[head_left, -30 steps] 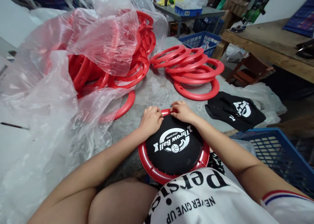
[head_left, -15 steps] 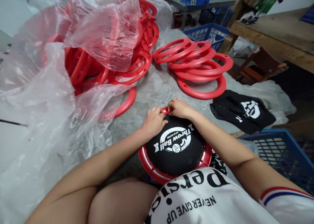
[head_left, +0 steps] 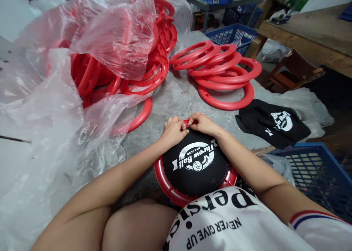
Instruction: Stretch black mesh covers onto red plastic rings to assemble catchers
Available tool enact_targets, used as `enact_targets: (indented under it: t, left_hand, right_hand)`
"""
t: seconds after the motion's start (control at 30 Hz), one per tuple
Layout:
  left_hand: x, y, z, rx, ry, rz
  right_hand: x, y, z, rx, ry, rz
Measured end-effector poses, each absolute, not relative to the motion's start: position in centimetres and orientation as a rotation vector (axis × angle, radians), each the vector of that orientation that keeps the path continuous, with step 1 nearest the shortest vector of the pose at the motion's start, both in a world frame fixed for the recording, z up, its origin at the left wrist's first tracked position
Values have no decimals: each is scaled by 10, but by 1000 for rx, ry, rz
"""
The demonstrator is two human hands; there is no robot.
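Observation:
A red plastic ring (head_left: 168,186) lies in front of me, its near edge against my shirt. Across it is a round black fabric cover (head_left: 200,186) with a white "Throw Ball" print. At the far rim, my left hand (head_left: 175,130) is closed over the ring and the cloth edge, thumb on the fabric. Beside it, my right hand (head_left: 200,122) pinches the same rim with bent fingers. A short stretch of red rim shows between the two hands. The fingertips are partly hidden, so the exact grip on the cloth edge is unclear.
Several red rings (head_left: 225,80) lie in an overlapping pile ahead. A larger heap of rings (head_left: 93,76) sits under clear plastic sheeting (head_left: 60,141) at left. Black printed covers (head_left: 272,124) lie at right, above a blue crate (head_left: 316,170). A wooden table (head_left: 308,34) stands behind.
Both hands stay at the far rim. The fingers of my right hand have curled in a little, and my left hand has shifted slightly along the edge.

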State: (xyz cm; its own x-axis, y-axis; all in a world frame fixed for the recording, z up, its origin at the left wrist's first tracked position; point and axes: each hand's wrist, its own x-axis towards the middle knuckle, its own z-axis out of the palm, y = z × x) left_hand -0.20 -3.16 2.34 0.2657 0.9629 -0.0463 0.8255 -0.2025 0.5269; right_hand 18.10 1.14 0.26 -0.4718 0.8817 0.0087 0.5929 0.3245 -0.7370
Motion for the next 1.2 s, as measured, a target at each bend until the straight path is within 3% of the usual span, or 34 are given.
enact_targets:
  t: [0.43, 1.2]
  left_hand:
    - [-6, -25, 11, 1888, 1615, 700]
    - [1, -15, 13, 1886, 1764, 597]
  right_hand:
    - [179, 10, 0, -1407, -2070, 1004]
    - [165, 2, 15, -1650, -2197, 737]
